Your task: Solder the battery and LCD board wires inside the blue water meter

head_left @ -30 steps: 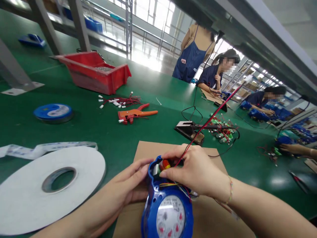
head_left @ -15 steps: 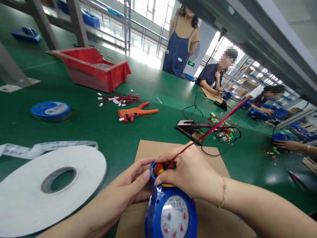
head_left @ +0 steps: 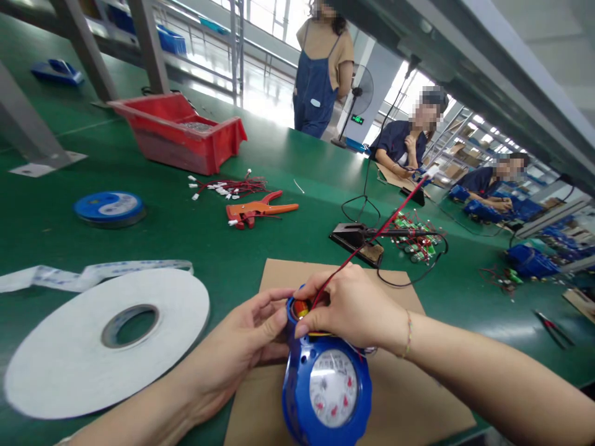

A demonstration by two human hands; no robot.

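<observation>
Both hands stay at the blue water meter [head_left: 325, 390] on the cardboard sheet [head_left: 288, 275], left hand [head_left: 242, 347] gripping its side, right hand [head_left: 357, 310] pinching the red wire [head_left: 372, 238]. That wire now slants lower

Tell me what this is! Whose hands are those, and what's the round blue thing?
There is no machine here, just a person working with bare hands. The camera sits on their head, so you look down at the table just as they do. Their left hand steadies a blue meter, a round case with a dial face, lying on a sheet of cardboard. Their right hand curls over the top of it and seems to pinch a red wire that rises from there. On the green table lie a big white tape roll, a small blue reel, orange pliers and a red bin. Other people sit farther along.
</observation>
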